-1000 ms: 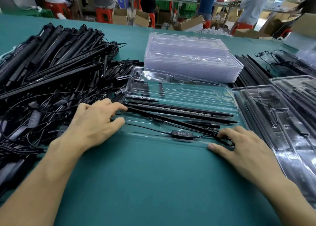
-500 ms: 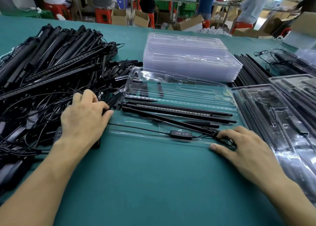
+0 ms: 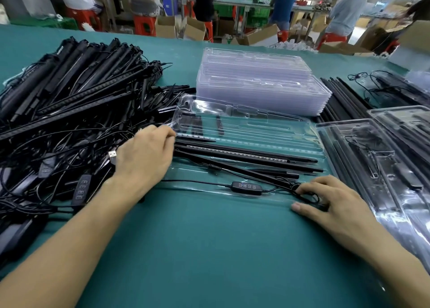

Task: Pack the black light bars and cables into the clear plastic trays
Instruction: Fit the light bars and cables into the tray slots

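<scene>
A clear plastic tray [image 3: 251, 126] lies open in front of me with two black light bars [image 3: 244, 155] and thinner black rods in its grooves. A cable with an inline controller [image 3: 246, 187] runs along the tray's front channel. My left hand [image 3: 146, 155] is curled at the tray's left end, over the bar ends. A silver USB plug [image 3: 112, 155] sticks out at its outer edge, seemingly held. My right hand [image 3: 325, 203] presses the cable's coiled loop [image 3: 310, 197] at the tray's front right corner, thumb flat on the table.
A big tangle of black light bars and cables [image 3: 69, 112] fills the left. Empty clear trays [image 3: 260, 82] are stacked behind the open one. Loose black rods [image 3: 339, 98] and packed trays [image 3: 384, 168] lie on the right. People work at benches beyond the table.
My left hand went from the tray's left end out to the cable pile, then came back to the tray with a USB plug showing beside it. My right hand stayed on the cable loop.
</scene>
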